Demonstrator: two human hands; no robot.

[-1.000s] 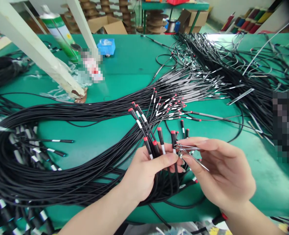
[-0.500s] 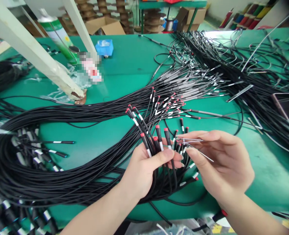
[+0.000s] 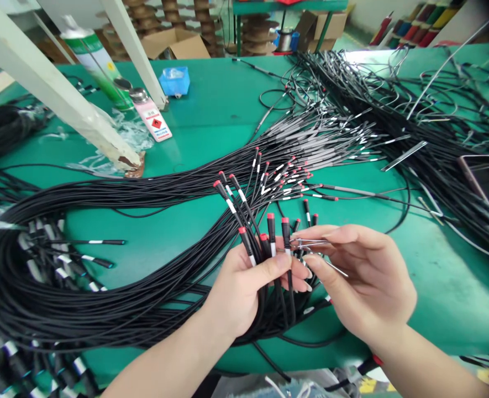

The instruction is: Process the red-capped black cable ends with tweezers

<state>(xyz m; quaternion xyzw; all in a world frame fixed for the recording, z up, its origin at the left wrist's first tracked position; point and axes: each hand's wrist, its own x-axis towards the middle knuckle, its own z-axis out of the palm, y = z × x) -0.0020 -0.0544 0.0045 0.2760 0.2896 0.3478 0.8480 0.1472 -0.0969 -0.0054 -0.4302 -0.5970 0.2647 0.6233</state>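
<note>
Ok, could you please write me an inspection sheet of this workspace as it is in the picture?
Surface: green table, mostly covered by wiring.
Job's things: red-capped cable ends fanned upward; tweezers beside them.
Clutter: spray can, small bottle with flame label, blue box, plastic wrap.
Hands: left hand grips the cable ends; right hand pinches the tweezers.
Cables: black cable bundle looped at left; loose wires at right.
Surroundings: cardboard box and stacked reels behind the table.
</note>
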